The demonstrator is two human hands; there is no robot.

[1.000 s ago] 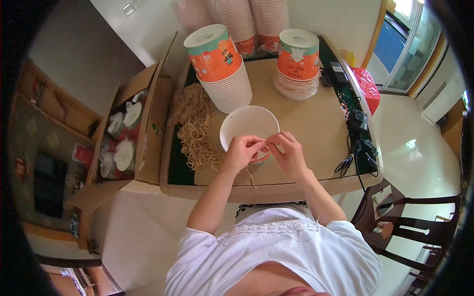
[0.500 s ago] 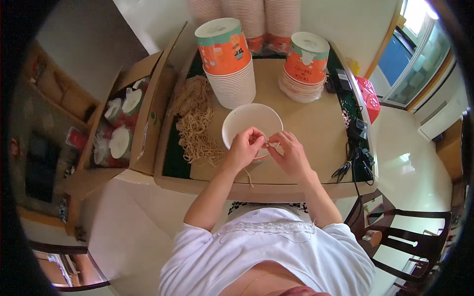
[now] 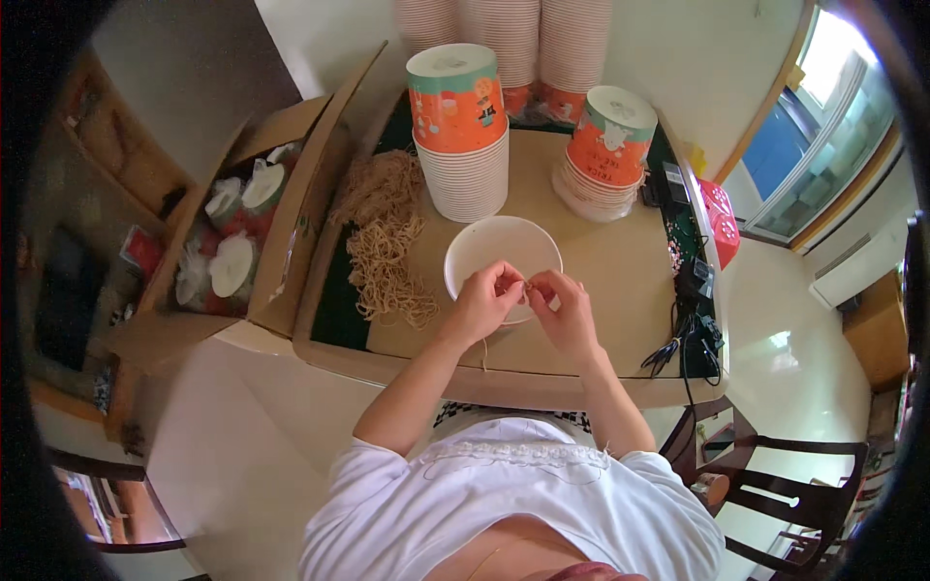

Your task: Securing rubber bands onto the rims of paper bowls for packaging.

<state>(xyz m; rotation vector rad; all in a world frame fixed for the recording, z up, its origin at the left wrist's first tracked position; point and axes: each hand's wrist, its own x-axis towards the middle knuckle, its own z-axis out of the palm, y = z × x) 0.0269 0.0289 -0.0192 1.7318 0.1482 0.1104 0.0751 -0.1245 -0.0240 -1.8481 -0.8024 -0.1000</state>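
My left hand [image 3: 487, 300] and my right hand [image 3: 567, 312] meet over the near rim of a white paper bucket [image 3: 502, 239] standing open side up on the table. Fingers of both hands are pinched around a thin tan string [image 3: 485, 354]. One tail of it dangles below my left hand; the part between the fingertips is small and mostly covered. A tangled heap of tan string [image 3: 383, 266] lies left of the bucket. Behind the bucket rises a stack of upside-down paper buckets [image 3: 463, 179], orange and green at the top.
A shorter upside-down bucket stack [image 3: 610, 145] stands back right, with taller stacks [image 3: 499, 44] behind. At left an open cardboard box [image 3: 310, 208] holds wrapped buckets. Black cables [image 3: 683, 334] and adapters line the table's right edge, near a red basket [image 3: 719, 218]. A dark chair [image 3: 799, 484] is at lower right.
The whole view has shifted slightly. My fingertips have drawn closer together around the string, and the right fingers are more curled. The bucket and stacks stay where they were on the table.
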